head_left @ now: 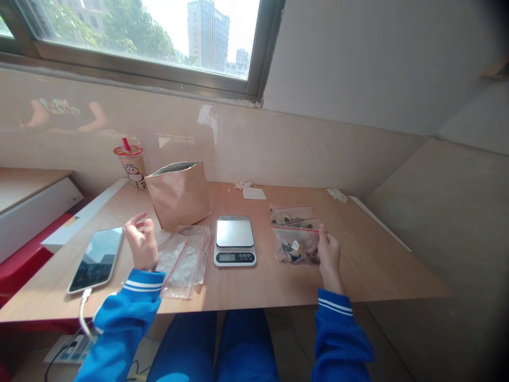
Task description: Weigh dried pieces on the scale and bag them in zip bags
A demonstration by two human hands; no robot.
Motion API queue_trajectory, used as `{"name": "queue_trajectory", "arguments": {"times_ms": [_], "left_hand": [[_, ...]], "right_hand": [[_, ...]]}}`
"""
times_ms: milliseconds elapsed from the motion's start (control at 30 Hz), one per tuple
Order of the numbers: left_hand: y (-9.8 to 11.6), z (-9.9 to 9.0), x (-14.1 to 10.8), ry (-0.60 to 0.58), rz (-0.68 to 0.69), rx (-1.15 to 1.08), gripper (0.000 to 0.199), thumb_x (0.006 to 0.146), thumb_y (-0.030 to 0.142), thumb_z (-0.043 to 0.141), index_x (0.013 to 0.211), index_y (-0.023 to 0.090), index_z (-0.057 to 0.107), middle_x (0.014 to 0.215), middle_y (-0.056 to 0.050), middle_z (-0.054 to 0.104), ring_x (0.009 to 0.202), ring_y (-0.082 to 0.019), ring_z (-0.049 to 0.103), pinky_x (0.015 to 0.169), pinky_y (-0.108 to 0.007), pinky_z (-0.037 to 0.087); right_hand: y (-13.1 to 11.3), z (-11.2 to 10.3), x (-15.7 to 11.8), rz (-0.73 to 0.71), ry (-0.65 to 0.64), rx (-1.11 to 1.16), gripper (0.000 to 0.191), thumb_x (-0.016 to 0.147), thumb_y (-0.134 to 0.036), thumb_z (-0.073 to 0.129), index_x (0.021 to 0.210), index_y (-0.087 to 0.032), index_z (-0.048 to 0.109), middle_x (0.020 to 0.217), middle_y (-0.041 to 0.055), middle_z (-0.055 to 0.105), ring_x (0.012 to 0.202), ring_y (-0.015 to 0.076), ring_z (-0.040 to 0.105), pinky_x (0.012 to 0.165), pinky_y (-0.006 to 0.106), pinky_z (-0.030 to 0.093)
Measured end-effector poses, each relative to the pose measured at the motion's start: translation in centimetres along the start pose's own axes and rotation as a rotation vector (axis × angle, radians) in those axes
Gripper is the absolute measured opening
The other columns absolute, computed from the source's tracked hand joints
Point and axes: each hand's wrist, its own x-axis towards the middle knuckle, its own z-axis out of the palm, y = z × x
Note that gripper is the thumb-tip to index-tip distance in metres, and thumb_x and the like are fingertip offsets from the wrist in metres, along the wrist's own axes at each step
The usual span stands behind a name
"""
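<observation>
Right of the digital scale (234, 241), what is being handled?

A zip bag of dark pieces (296, 249) is touched at its edge by the right hand (329, 253); whether its grip pinches cannot be told.

And left of the scale?

On the left hand (142, 243), the grip is held loosely spread, nothing pinched, above the counter (377, 270), beside a phone (95, 260).

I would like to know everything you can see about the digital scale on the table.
The digital scale is a small, flat, rectangular unit with a pale body. On top sits a square, steel-looking platform. Below it, a black front panel holds a display window and small round buttons; its reading is too small to tell. It lies flat on the wooden table, between a clear bag and the zip bags, apparently touching only the table.
</observation>
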Motion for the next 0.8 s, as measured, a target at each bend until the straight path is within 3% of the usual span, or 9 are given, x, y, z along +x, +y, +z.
{"name": "queue_trajectory", "arguments": {"times_ms": [67, 133, 233, 367, 500, 600, 667, 733, 800], "left_hand": [[-0.3, 0.9, 0.6, 0.026, -0.001, -0.006, 0.073, 0.078, 0.056, 0.063, 0.134, 0.012, 0.046, 0.127, -0.017, 0.058, 0.121, -0.03, 0.051, 0.101, -0.045, 0.045], [-1.1, 1.7, 1.6, 0.05, -0.002, -0.015, 0.083, 0.071, 0.052, 0.073, 0.136, 0.013, 0.039, 0.132, -0.018, 0.053, 0.125, -0.03, 0.048, 0.104, -0.045, 0.043], [-3.4, 2.1, 3.8, 0.094, 0.016, -0.012, 0.103, 0.06, 0.045, 0.083, 0.14, 0.013, 0.027, 0.141, -0.02, 0.043, 0.131, -0.031, 0.042, 0.108, -0.045, 0.039], [-7.8, 1.7, 6.6, 0.009, 0.024, 0.02, 0.116, 0.053, 0.042, 0.086, 0.143, 0.01, 0.019, 0.142, -0.023, 0.04, 0.129, -0.032, 0.046, 0.105, -0.046, 0.042], [-10.6, 1.2, 7.6, -0.055, -0.039, 0.174, 0.087, 0.061, 0.05, 0.078, 0.132, 0.012, 0.044, 0.128, -0.018, 0.058, 0.117, -0.033, 0.056, 0.097, -0.045, 0.047], [-11.6, 1.1, 7.6, -0.072, -0.023, 0.278, 0.071, 0.065, 0.057, 0.071, 0.119, 0.013, 0.056, 0.116, -0.016, 0.066, 0.108, -0.034, 0.061, 0.089, -0.043, 0.05], [-12.1, 1.1, 7.5, -0.061, -0.004, 0.316, 0.065, 0.065, 0.059, 0.068, 0.11, 0.013, 0.061, 0.106, -0.014, 0.069, 0.099, -0.032, 0.064, 0.083, -0.04, 0.052], [-12.5, 0.9, 7.2, -0.05, 0.029, 0.342, 0.058, 0.065, 0.056, 0.067, 0.103, 0.013, 0.063, 0.095, -0.012, 0.072, 0.09, -0.03, 0.066, 0.078, -0.038, 0.053], [-12.5, 0.8, 7.0, -0.052, 0.059, 0.361, 0.054, 0.065, 0.05, 0.066, 0.104, 0.013, 0.064, 0.086, -0.009, 0.072, 0.083, -0.028, 0.067, 0.074, -0.036, 0.053]], "right_hand": [[1.0, -1.6, 1.7, -0.048, 0.04, -0.182, 0.074, 0.074, -0.084, 0.038, 0.066, -0.015, 0.062, 0.055, 0.0127, 0.063, 0.05, 0.0229, 0.058, 0.049, 0.034, 0.044], [1.8, -2.3, 2.5, -0.16, 0.225, -0.414, 0.078, 0.075, -0.081, 0.041, 0.09, -0.008, 0.066, 0.084, 0.024, 0.068, 0.078, 0.0328, 0.064, 0.067, 0.043, 0.049], [3.0, -1.8, 1.3, -0.322, 0.512, -0.609, 0.082, 0.083, -0.069, 0.042, 0.121, 0.002, 0.054, 0.119, 0.0348, 0.053, 0.114, 0.0417, 0.051, 0.091, 0.054, 0.042], [5.5, 1.1, -2.2, -0.409, 0.442, -0.631, 0.065, 0.089, -0.054, 0.038, 0.125, -0.002, 0.054, 0.131, 0.0322, 0.047, 0.125, 0.0406, 0.043, 0.098, 0.056, 0.036], [6.7, 3.6, -3.5, -0.297, 0.362, -0.704, 0.058, 0.09, -0.046, 0.038, 0.121, -0.001, 0.056, 0.131, 0.034, 0.048, 0.127, 0.0434, 0.041, 0.097, 0.063, 0.033], [4.1, 4.4, -4.0, -0.329, 0.374, -0.673, 0.052, 0.091, -0.041, 0.039, 0.12, -0.002, 0.056, 0.131, 0.0329, 0.048, 0.129, 0.0434, 0.04, 0.098, 0.067, 0.031], [0.4, 5.2, -5.4, -0.507, 0.313, -0.57, 0.044, 0.093, -0.038, 0.04, 0.12, -0.008, 0.056, 0.133, 0.0266, 0.048, 0.128, 0.0383, 0.042, 0.101, 0.064, 0.033], [-4.0, 6.7, -7.9, -0.75, 0.104, -0.393, 0.033, 0.095, -0.031, 0.039, 0.119, -0.016, 0.057, 0.127, 0.0184, 0.053, 0.124, 0.029, 0.049, 0.102, 0.052, 0.04], [-8.1, 8.9, -10.8, -0.971, -0.215, -0.326, 0.035, 0.097, -0.024, 0.036, 0.128, -0.021, 0.051, 0.131, 0.0134, 0.052, 0.126, 0.0228, 0.048, 0.105, 0.044, 0.042]]}}
